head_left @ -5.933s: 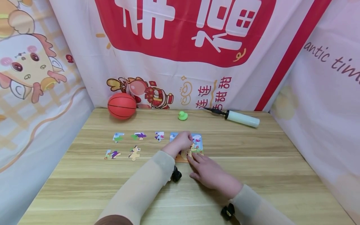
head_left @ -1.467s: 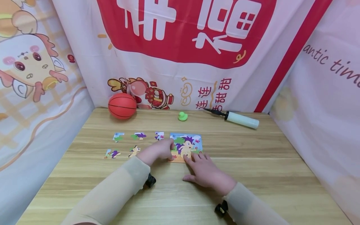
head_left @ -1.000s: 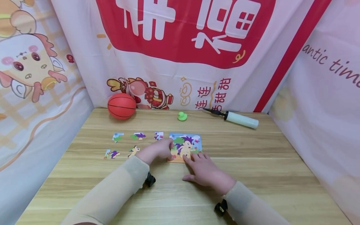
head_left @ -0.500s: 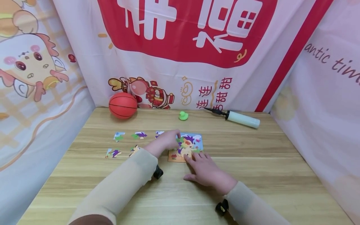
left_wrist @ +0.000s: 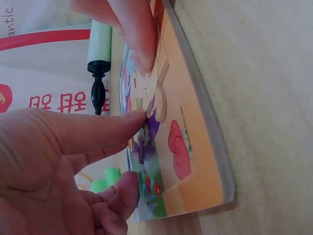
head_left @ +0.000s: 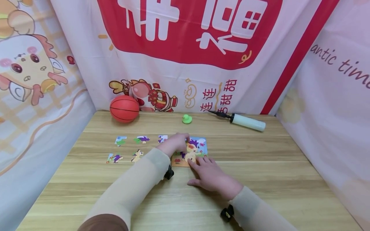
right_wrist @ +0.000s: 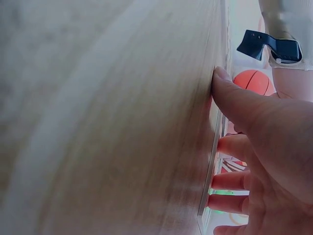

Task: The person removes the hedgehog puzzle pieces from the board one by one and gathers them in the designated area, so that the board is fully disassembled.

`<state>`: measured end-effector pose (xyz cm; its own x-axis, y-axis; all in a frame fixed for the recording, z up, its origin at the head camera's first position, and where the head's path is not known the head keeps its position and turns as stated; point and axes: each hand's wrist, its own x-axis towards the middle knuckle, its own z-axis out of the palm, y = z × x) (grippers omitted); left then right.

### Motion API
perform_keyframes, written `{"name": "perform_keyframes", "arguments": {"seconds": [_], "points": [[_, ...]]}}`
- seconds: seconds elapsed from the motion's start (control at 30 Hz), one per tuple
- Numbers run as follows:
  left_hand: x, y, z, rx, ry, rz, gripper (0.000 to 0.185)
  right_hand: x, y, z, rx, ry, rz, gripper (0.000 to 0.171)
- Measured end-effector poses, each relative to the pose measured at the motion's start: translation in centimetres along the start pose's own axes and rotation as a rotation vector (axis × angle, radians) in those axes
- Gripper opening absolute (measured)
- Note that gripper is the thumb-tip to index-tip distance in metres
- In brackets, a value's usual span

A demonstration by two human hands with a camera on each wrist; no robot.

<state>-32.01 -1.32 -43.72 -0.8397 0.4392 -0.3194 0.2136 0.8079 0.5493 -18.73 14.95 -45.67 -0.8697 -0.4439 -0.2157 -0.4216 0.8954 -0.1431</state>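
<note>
Head view: left hand (head_left: 173,144) pinches a piece on the puzzle board (head_left: 199,146); flat right hand (head_left: 212,176) steadies it; five loose pieces (head_left: 141,140) wait on the desk (head_left: 260,166).

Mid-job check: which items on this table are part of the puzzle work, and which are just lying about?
In the job:
puzzle board, with left hand on it and right hand steadying its near edge
five loose puzzle pieces left of the board

Lying about:
orange ball
green duck
hand pump
</note>
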Motion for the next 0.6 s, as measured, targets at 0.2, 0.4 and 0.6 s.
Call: {"name": "perform_keyframes", "arguments": {"seconds": [0.2,0.4,0.6], "points": [[0.2,-0.2,-0.2,-0.008,0.036,-0.011,0.046,0.1,0.0,0.0,-0.006,0.000,0.000,0.083],[-0.1,-0.4,-0.5,-0.075,0.097,-0.031,0.027,0.1,0.0,0.1,-0.013,-0.006,0.008,0.084],[-0.5,-1.0,-0.8,-0.119,0.121,-0.024,0.017,0.1,-0.1,-0.1,-0.002,-0.008,0.005,0.083]]}}
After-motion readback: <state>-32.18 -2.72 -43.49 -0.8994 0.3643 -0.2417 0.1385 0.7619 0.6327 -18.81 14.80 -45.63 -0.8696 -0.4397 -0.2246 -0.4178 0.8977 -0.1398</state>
